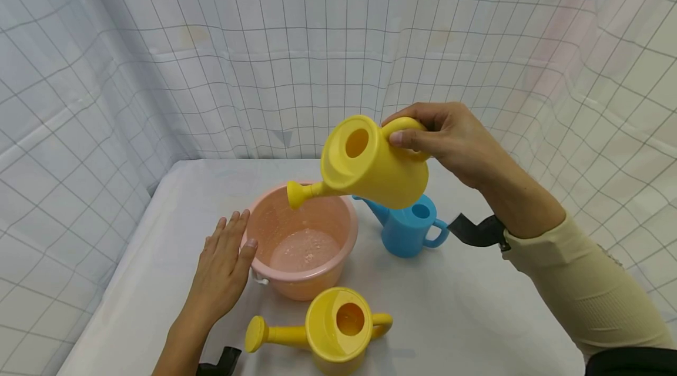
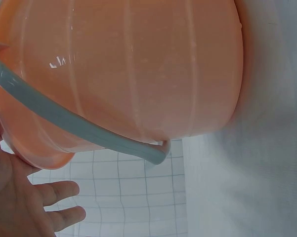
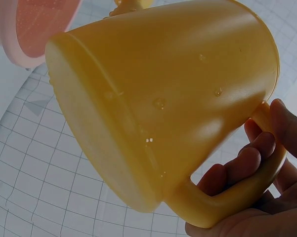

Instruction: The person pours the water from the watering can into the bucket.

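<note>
My right hand (image 1: 449, 140) grips the handle of a yellow watering can (image 1: 388, 173), held tilted with its rose low on the left, over a pink bucket (image 1: 349, 241). In the right wrist view, fingers curl through the can's handle (image 3: 202, 207), and water drops cling to its wall. My left hand (image 1: 226, 267) lies with straight fingers at the bucket's left rim. The left wrist view has the bucket's ribbed side (image 2: 138, 64) with its grey handle (image 2: 74, 121) hanging down, the left hand's fingers beside the rim. Shallow water (image 1: 307, 249) sits on the bucket's bottom.
A second yellow watering can (image 1: 341, 343) stands in front of the bucket, spout to the left. Behind the raised can, a blue watering can (image 1: 406, 235) stands on the white-covered table (image 1: 476, 305). Checked white curtains (image 1: 296, 41) enclose the back and sides.
</note>
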{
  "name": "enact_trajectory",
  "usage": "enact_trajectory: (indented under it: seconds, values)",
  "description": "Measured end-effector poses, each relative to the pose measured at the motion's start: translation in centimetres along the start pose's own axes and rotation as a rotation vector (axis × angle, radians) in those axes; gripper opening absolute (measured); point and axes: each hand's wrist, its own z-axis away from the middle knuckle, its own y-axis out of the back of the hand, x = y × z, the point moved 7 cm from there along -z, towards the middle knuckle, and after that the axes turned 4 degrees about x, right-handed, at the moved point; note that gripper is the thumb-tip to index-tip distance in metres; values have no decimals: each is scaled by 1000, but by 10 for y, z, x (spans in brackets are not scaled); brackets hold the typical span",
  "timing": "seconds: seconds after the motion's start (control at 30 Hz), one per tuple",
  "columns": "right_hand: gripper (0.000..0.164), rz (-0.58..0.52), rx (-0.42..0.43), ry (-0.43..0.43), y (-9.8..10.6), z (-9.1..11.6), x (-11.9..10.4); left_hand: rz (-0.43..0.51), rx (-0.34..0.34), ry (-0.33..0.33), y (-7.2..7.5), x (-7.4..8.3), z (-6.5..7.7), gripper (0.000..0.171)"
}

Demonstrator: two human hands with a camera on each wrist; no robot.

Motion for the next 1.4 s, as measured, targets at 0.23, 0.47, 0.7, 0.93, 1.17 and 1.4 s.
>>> enact_trajectory:
  seconds: [0.23,0.47,0.7,0.93,1.17,1.4]
  values:
    - [26,-11,-1,-1,-1,0,0,2,-6,5,0,-1,0,55]
    - [26,3,5,-6,0,1,1,4,-12,10,-1,-1,1,55]
    - [26,-7,1,4,1,0,-1,5,-2,4,0,0,0,55]
    - [26,-14,5,-3,2,0,-1,3,3,5,1,1,-2,55]
    - [26,-12,11,-3,3,0,-2,-1,4,5,1,0,-1,55]
    - [26,-2,13,-3,3,0,-2,1,-3,9,0,-1,0,55]
